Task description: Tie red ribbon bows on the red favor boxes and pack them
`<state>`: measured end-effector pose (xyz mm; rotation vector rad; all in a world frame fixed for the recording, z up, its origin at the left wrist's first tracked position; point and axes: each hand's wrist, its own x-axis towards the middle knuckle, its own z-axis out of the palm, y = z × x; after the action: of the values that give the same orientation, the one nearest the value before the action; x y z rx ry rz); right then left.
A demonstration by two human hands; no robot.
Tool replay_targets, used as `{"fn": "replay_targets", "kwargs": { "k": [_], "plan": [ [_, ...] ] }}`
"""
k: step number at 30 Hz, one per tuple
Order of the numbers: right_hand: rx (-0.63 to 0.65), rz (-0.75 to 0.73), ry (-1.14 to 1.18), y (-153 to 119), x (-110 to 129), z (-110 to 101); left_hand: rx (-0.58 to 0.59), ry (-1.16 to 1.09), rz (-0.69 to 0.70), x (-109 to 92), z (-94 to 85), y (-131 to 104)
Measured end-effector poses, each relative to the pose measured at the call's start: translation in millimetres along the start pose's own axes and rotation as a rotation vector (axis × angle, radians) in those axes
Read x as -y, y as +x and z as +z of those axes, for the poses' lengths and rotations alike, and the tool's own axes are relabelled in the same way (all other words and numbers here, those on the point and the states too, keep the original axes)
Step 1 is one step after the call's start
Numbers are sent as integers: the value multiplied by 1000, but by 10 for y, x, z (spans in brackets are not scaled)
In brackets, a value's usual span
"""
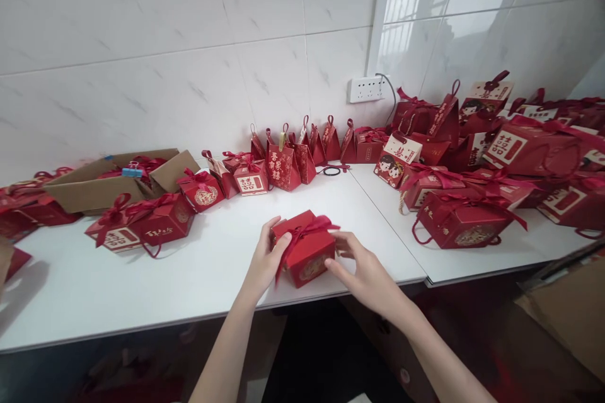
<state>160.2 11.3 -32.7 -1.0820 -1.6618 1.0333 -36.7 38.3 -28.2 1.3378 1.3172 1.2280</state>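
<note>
A red gift box [307,249] with a dark-red ribbon bow on top and a gold round emblem on its front sits near the table's front edge. My left hand [265,258] grips its left side, thumb over the top edge and fingers behind. Around the right side curves my right hand [363,267], its thumb on the front near the corner; its other fingertips are partly hidden behind the box. Both hands are closed about the box. Loose ribbon ends hang down the left side, by my left thumb.
Several red gift boxes [470,220] crowd the right, and small peaked boxes [283,167] line the wall. At the left are a ribboned box [146,223] and an open cardboard box [89,192]. A power strip [366,89] is on the wall. A black ring [331,171] lies behind.
</note>
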Motion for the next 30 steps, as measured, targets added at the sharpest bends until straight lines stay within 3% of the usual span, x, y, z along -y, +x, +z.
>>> {"fn": "replay_targets", "kwargs": {
  "k": [3,6,9,12,19,24,30],
  "plan": [
    [-61,105,25,-137,29,-31,0,-59,14,-10,-39,11],
    [-151,207,79,-69,-44,-116,46,-3,96,-48,-74,18],
    [-63,270,138,82,-101,-157,143,127,142,-128,-115,38],
    [23,260,199,171,-64,-138,264,303,199,-261,-163,80],
    [23,238,234,17,136,-53,478,535,347,-523,-165,117],
    [-19,229,186,-48,193,25,545,665,469,-492,-108,97],
    [-25,190,138,-57,228,55,508,715,459,-440,-82,85]
  ]
}}
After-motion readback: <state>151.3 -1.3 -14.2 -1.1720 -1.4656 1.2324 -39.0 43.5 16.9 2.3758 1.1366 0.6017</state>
